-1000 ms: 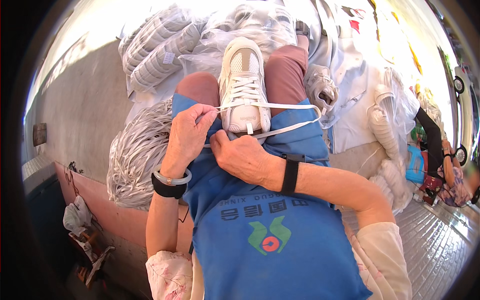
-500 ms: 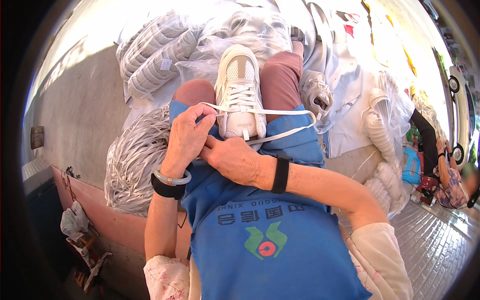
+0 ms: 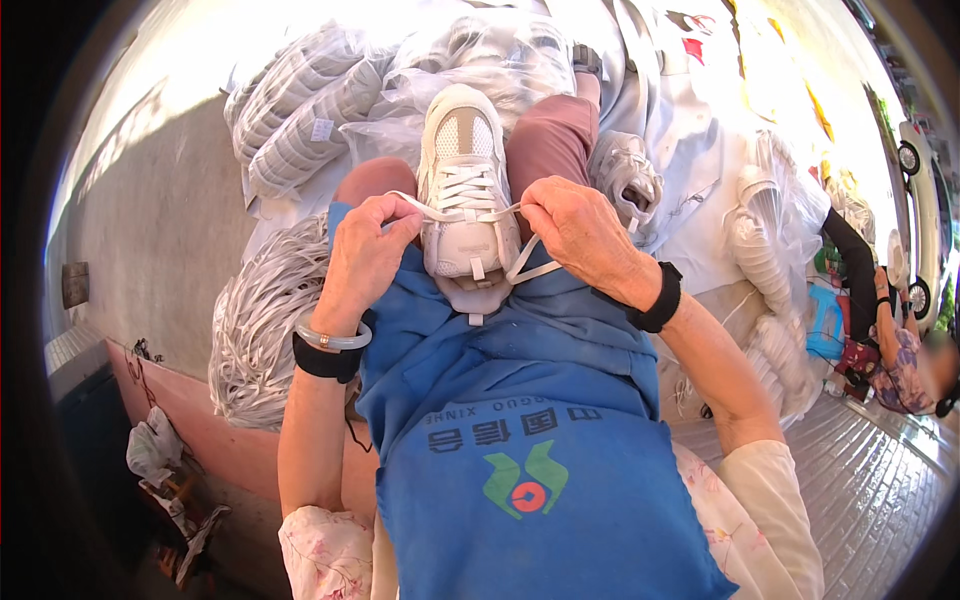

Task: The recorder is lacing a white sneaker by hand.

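Between my knees rests a white sneaker (image 3: pixel 465 190) with a beige toe panel, its toe pointing away from me. White shoelace (image 3: pixel 468 185) crosses its tongue in several rows. My left hand (image 3: pixel 372 245) pinches one lace end just left of the shoe's collar. On the opposite side, my right hand (image 3: pixel 585 235) is closed on the other end, with a loose length hanging below it. Both ends are drawn out sideways. A blue apron (image 3: pixel 520 400) covers my lap under the heel.
A big bundle of white laces (image 3: pixel 265 340) lies at my left. Plastic-wrapped shoe parts (image 3: pixel 300 120) are piled beyond it. Another pale shoe (image 3: pixel 628 180) sits by my right knee. At far right are a blue stool (image 3: pixel 826 322), another person (image 3: pixel 905 375) and a parked car (image 3: pixel 912 220).
My right hand has moved from below the heel, beside my left hand, out to the right and upward. The wide lace loop on the right is gone, and the lace is stretched between both hands.
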`<state>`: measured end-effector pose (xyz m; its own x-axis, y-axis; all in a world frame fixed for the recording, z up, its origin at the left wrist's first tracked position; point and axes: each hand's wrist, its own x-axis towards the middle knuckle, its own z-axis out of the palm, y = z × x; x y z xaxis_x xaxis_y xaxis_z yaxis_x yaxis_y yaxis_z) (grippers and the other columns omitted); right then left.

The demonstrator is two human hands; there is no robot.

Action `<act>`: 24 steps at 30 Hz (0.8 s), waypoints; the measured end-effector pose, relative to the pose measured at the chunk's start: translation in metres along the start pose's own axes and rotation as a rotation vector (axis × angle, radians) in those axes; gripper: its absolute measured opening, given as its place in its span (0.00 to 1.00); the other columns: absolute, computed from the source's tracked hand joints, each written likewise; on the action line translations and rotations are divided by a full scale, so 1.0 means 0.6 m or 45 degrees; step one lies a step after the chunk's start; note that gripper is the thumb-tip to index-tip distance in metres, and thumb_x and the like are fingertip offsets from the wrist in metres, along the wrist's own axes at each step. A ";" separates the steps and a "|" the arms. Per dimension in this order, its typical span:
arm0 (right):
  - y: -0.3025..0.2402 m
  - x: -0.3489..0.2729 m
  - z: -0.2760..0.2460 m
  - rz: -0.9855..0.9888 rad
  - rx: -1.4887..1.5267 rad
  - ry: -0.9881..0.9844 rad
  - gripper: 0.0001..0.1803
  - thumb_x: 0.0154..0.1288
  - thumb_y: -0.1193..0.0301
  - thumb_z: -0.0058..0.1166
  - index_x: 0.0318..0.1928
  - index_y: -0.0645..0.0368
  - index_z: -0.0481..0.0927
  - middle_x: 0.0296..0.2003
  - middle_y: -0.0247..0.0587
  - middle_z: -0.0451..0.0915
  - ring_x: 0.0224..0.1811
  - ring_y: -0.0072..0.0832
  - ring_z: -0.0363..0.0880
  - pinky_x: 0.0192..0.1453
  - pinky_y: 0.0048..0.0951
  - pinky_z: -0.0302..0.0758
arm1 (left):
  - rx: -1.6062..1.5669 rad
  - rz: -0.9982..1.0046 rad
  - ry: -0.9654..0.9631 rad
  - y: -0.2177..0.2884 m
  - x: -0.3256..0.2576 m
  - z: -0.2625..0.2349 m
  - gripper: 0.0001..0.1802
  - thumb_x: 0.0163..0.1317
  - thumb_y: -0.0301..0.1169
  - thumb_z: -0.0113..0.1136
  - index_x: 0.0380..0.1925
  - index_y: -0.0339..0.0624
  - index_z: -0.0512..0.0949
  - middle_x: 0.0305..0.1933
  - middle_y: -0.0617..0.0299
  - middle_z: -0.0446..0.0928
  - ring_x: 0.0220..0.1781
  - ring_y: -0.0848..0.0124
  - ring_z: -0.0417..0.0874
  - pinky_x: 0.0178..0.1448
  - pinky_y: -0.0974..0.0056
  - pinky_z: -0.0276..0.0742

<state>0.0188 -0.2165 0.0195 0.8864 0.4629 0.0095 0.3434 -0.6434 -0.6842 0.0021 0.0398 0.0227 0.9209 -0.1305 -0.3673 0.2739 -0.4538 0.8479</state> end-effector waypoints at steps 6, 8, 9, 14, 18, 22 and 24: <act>-0.005 0.006 -0.002 -0.008 0.256 0.000 0.09 0.62 0.71 0.51 0.31 0.64 0.79 0.27 0.50 0.76 0.32 0.48 0.76 0.38 0.42 0.72 | -0.120 -0.323 0.045 0.024 -0.004 0.003 0.09 0.64 0.33 0.59 0.35 0.38 0.81 0.30 0.68 0.78 0.22 0.81 0.73 0.25 0.75 0.69; -0.005 0.007 0.003 -0.022 0.215 0.008 0.08 0.62 0.71 0.51 0.31 0.64 0.78 0.27 0.50 0.75 0.32 0.48 0.76 0.37 0.42 0.72 | -0.192 -0.257 0.165 0.007 -0.005 0.003 0.08 0.65 0.34 0.59 0.36 0.41 0.81 0.27 0.69 0.77 0.17 0.85 0.67 0.17 0.78 0.63; -0.004 0.008 0.005 -0.037 0.170 0.013 0.08 0.62 0.71 0.51 0.30 0.64 0.77 0.27 0.50 0.75 0.32 0.48 0.75 0.37 0.43 0.72 | -0.189 -0.261 0.165 0.010 -0.006 0.005 0.08 0.65 0.34 0.59 0.36 0.41 0.81 0.27 0.69 0.77 0.17 0.85 0.67 0.17 0.78 0.63; 0.002 0.015 0.001 -0.091 0.102 -0.080 0.08 0.63 0.72 0.50 0.30 0.64 0.76 0.29 0.51 0.75 0.32 0.49 0.76 0.38 0.44 0.72 | 0.131 -0.163 0.172 0.028 -0.017 0.022 0.12 0.65 0.35 0.60 0.41 0.38 0.80 0.28 0.68 0.78 0.23 0.83 0.75 0.24 0.76 0.71; -0.005 0.020 0.008 -0.168 -0.027 -0.086 0.07 0.62 0.73 0.51 0.31 0.64 0.75 0.30 0.52 0.75 0.33 0.51 0.77 0.37 0.46 0.73 | 0.117 -0.031 0.205 0.014 -0.033 0.032 0.12 0.65 0.33 0.59 0.43 0.36 0.80 0.32 0.66 0.80 0.30 0.80 0.79 0.33 0.74 0.77; -0.012 0.031 0.014 -0.228 -0.114 -0.079 0.06 0.61 0.73 0.51 0.31 0.64 0.76 0.30 0.52 0.75 0.33 0.51 0.77 0.37 0.46 0.73 | -0.190 -0.083 0.190 0.006 -0.039 0.027 0.10 0.66 0.28 0.57 0.43 0.34 0.79 0.37 0.63 0.81 0.36 0.79 0.80 0.40 0.72 0.77; -0.001 0.035 0.009 -0.033 0.245 -0.182 0.07 0.62 0.71 0.53 0.31 0.63 0.76 0.32 0.51 0.75 0.31 0.51 0.77 0.37 0.46 0.74 | -0.197 -0.110 0.173 0.002 -0.032 0.023 0.09 0.66 0.26 0.56 0.43 0.34 0.79 0.37 0.63 0.80 0.36 0.79 0.79 0.40 0.72 0.77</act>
<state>0.0353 -0.2032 0.0162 0.8203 0.5682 -0.0650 0.2879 -0.5085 -0.8115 -0.0192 0.0296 0.0253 0.9182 0.0274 -0.3952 0.3830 -0.3163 0.8679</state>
